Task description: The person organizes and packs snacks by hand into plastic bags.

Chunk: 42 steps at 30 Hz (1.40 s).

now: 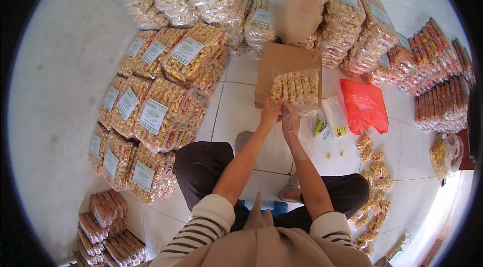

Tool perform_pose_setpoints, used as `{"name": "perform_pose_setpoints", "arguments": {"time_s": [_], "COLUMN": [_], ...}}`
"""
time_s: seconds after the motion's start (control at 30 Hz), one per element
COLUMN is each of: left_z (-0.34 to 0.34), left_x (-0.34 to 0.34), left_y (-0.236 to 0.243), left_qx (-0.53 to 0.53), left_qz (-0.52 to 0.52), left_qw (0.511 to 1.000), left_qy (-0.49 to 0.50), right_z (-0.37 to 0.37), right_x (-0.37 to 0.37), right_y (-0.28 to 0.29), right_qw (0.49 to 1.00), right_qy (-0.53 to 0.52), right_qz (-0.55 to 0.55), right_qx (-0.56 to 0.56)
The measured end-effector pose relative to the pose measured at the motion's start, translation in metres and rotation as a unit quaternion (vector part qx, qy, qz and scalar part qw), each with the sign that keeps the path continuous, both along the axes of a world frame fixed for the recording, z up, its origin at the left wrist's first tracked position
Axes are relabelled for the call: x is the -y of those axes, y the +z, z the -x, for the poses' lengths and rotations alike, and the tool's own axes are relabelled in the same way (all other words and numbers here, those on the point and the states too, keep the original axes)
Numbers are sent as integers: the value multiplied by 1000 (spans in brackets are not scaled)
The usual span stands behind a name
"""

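Note:
A clear plastic bag filled with rows of pale, curly snack packs [297, 86] lies over a brown cardboard box [269, 66] in front of me. My left hand [272, 112] pinches the bag's near left corner. Beside it, my right hand [290, 119], in what looks like a thin clear plastic glove, is closed at the bag's near edge; its fingertips are partly hidden. Right of the bag lie flat clear plastic bags [334, 113], and a small yellow-green tool [319, 126] sits next to them.
A red plastic bag [365, 106] lies to the right, with loose small snack packs [377, 181] strewn nearer. Labelled snack bags [186, 51] are stacked at left, and taller stacks [342, 20] stand behind. Brown snack packs [440, 106] are piled at far right and near left [108, 206].

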<state>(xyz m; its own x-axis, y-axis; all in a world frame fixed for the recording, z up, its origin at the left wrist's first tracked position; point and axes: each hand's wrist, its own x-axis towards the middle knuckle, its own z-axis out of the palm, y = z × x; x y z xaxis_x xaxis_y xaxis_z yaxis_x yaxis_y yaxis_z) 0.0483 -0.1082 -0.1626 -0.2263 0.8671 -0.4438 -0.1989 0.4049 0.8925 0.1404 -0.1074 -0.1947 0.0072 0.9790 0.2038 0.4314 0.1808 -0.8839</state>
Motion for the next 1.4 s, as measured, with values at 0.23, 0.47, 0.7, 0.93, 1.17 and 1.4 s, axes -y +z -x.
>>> {"name": "perform_pose_setpoints", "arguments": {"time_s": [0.23,0.47,0.7,0.93,1.17,1.4], "left_z": [-35,-37,-34,-24,6,31], "left_x": [59,72,88,70,-68,-172], "left_y": [-17,6,6,-8,43,11], "left_qx": [-304,-323,-317,-282,-459,-524], "left_qz": [-27,-58,-69,-78,-344,-261], "left_qw": [949,944,945,943,819,748], "left_qy": [80,46,51,157,18,-312], "right_z": [-5,2,23,-3,-35,-8], "right_x": [8,-40,-53,-15,6,-4], "right_y": [-3,-14,-24,-18,-35,20], "right_qw": [999,757,994,984,983,994], "right_qy": [33,219,74,103,-39,-100], "right_qz": [-4,130,23,-28,-45,31], "right_qx": [14,-601,-81,-143,-174,-13]}}
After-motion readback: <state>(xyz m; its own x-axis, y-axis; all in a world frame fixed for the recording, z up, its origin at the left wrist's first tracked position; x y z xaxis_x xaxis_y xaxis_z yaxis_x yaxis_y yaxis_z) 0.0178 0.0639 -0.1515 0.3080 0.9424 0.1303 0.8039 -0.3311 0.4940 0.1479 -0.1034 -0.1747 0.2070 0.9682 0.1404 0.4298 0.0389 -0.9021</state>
